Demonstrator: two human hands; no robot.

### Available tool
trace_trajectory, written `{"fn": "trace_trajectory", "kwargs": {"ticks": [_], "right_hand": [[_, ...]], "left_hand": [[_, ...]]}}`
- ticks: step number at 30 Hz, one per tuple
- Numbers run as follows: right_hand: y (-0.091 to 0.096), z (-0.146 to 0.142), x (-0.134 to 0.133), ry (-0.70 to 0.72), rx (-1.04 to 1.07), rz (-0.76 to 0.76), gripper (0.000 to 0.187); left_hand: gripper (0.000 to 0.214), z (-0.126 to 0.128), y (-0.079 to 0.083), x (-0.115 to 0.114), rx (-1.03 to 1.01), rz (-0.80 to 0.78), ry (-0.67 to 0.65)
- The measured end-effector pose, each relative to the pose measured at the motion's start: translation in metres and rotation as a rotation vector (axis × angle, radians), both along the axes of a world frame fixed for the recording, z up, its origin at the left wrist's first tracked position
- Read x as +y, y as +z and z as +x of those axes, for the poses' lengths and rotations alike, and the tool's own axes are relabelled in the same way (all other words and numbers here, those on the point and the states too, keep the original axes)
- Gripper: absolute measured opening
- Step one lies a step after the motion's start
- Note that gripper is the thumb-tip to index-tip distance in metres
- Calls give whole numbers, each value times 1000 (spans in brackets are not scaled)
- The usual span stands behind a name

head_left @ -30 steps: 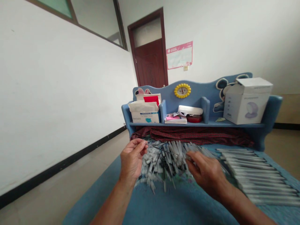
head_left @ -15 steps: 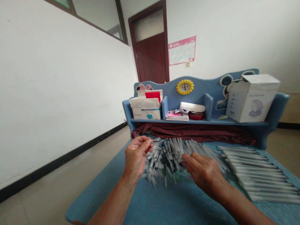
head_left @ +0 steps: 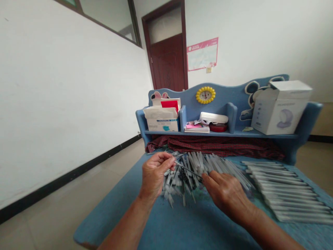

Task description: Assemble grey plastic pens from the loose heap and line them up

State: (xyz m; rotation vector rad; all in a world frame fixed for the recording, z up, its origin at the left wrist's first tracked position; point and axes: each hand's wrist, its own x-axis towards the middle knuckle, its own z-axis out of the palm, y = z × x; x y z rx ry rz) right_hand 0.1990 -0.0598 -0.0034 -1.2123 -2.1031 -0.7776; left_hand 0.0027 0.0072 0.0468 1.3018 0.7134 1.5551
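Note:
A thin dark rod (head_left: 189, 170) spans the gap between my two hands, slanting down to the right. My left hand (head_left: 155, 173) pinches its upper end, where a short pale, translucent piece shows at the fingertips. My right hand (head_left: 230, 192) is closed round the lower end, hiding that part. Beneath and behind the rod lies a loose pile of translucent sleeves (head_left: 197, 161) mixed with dark pieces. Right of my right hand, several long pale sticks with dark ends (head_left: 291, 194) lie side by side in a row.
All of this rests on a blue table (head_left: 177, 225) with a raised blue shelf behind. On the shelf stand a mask box (head_left: 163, 124), papers (head_left: 196, 129), a red round case (head_left: 218, 128) and a white carton (head_left: 281, 111). A checked cloth (head_left: 215, 146) lies below.
My left hand has shifted slightly right, closer to my right hand. Less of the dark rod shows between them, and a pale piece now shows by the left fingertips.

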Motion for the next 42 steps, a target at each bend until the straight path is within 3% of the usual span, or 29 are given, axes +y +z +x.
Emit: {"fn": "trace_trajectory", "kwargs": {"ticks": [11, 23, 34, 37, 42], "right_hand": [[-2, -4, -1, -8, 45, -50, 11], [-1, -4, -2, 26, 30, 43, 15], [-4, -7, -5, 107, 13, 19, 21], [-3, -4, -4, 94, 4, 29, 23], [-1, 5, 1, 56, 53, 102, 18]], "left_hand": [[14, 6, -4, -3, 23, -42, -33], [15, 23, -25, -18, 407, -62, -188], [26, 26, -32, -17, 412, -280, -463], [22, 19, -27, -7, 449, -192, -366], [18, 3, -31, 21, 611, -22, 67]]}}
